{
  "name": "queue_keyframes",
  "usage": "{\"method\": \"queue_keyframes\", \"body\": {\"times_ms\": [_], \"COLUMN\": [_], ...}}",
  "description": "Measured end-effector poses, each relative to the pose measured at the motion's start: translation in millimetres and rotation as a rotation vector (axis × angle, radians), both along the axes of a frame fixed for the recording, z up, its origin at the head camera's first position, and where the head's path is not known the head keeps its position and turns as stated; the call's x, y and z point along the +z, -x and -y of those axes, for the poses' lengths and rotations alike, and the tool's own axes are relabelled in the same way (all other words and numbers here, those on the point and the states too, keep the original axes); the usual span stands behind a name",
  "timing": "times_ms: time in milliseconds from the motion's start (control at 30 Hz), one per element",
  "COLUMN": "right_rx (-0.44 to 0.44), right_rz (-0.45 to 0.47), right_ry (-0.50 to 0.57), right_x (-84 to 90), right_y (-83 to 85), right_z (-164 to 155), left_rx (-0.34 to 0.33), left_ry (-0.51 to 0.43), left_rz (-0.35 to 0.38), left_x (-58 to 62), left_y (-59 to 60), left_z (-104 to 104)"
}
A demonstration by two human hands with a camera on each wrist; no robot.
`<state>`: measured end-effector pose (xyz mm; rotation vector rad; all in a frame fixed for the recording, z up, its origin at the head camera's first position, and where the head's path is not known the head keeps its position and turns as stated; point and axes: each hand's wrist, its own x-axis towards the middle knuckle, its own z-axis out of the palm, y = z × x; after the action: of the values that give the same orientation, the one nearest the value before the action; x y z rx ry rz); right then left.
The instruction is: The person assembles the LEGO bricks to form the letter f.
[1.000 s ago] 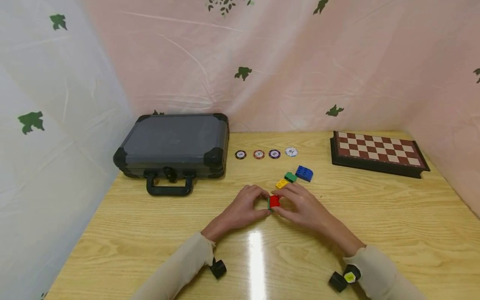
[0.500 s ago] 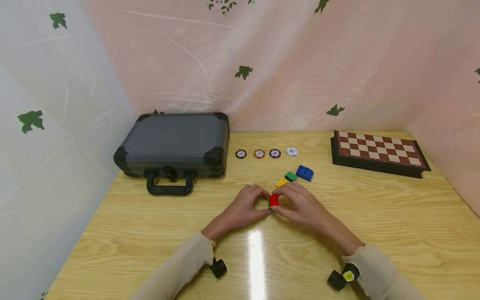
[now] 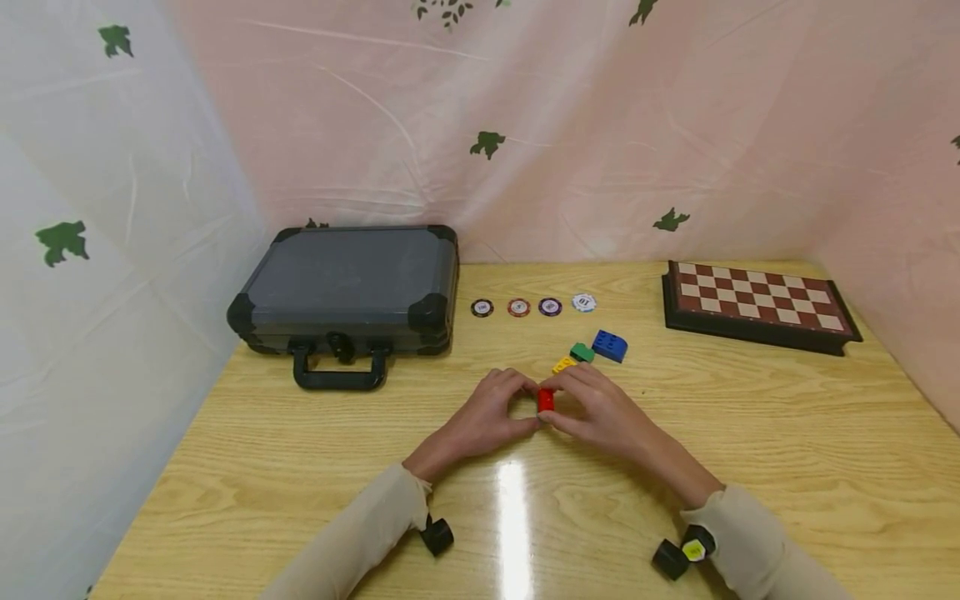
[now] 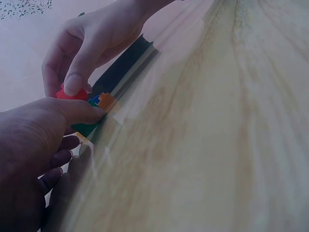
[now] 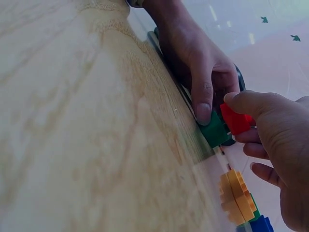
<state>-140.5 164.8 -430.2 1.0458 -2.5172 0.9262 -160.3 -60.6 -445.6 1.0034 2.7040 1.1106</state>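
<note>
Both hands meet at the middle of the wooden table (image 3: 750, 467). My left hand (image 3: 487, 417) pinches a green brick (image 5: 215, 129) against the tabletop with thumb and fingers. My right hand (image 3: 600, 412) pinches a red brick (image 3: 546, 400) that sits against the top of the green one. In the left wrist view the red brick (image 4: 72, 94) shows under the right fingertips, the green brick (image 4: 86, 128) under my left thumb. Just beyond the hands lie a yellow brick (image 3: 562, 365), a green brick (image 3: 581, 352) and a blue brick (image 3: 609, 346).
A closed grey case (image 3: 345, 287) with a black handle stands at the back left. Several poker chips (image 3: 532, 307) lie in a row behind the bricks. A chessboard box (image 3: 757, 305) sits at the back right. Plastic sheets wall the table at the left and back.
The red brick has shifted slightly left between the fingertips, and the green brick under it shows less in the head view. The hands stay in place.
</note>
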Motion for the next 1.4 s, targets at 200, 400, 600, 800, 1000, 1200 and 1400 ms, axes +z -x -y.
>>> {"method": "queue_keyframes", "body": {"times_ms": [200,400,600,800,1000,1200,1400], "right_rx": [0.006,0.021,0.030,0.027,0.028,0.039,0.057], "right_rz": [-0.016,-0.037,-0.049,-0.031,0.029,0.064,0.057], "right_ry": [-0.001,-0.004,-0.003,-0.010,-0.011,0.016,0.053], "right_x": [0.3,-0.7,-1.9,-0.9,-0.6,-1.4,-4.9], "right_y": [0.4,2.8,5.1,5.2,3.6,4.3,6.0], "right_z": [0.4,1.0,1.1,0.7,-0.8,-1.0,-1.3], "left_rx": [0.001,0.003,0.007,0.002,0.001,0.002,-0.003], "left_ry": [0.001,-0.004,-0.002,0.003,0.009,0.012,0.013], "left_rz": [0.002,-0.002,-0.007,-0.015,-0.007,-0.001,0.005], "left_x": [-0.6,-1.0,-2.2,-1.4,-0.8,0.3,1.0], "left_y": [0.4,0.8,1.0,0.9,0.8,0.1,0.2], "left_z": [0.0,0.0,0.1,0.2,-0.1,0.1,0.3]}}
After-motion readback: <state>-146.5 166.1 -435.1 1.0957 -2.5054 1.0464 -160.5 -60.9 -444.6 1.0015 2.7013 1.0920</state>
